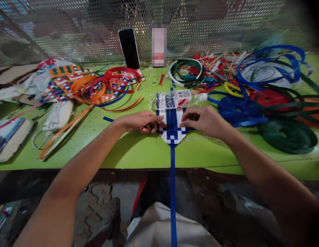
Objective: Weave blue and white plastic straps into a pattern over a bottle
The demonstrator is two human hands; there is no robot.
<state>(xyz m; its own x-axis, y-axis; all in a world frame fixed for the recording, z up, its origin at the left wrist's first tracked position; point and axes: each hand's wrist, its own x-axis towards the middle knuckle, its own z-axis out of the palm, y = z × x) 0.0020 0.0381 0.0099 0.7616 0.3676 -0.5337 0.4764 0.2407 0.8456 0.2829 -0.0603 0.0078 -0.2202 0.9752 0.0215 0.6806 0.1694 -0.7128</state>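
Observation:
A small blue and white woven piece (172, 132) lies flat on the green table (138, 151), its point toward me. My left hand (142, 121) pinches its left edge and my right hand (205, 120) pinches its right edge. A long blue strip (172, 192) runs from the piece's tip over the table edge down to my lap. A clear plastic water bottle (177, 99) lies on its side across the far end of the piece, holding the strips down.
Red, orange and blue strip loops (110, 87) rest on a multicoloured woven mat (64, 80) at left. Coils of blue (269, 65), green (287, 135) and red strip fill the right. A phone (129, 48) leans against the mesh wall. White cable (55, 118) lies left.

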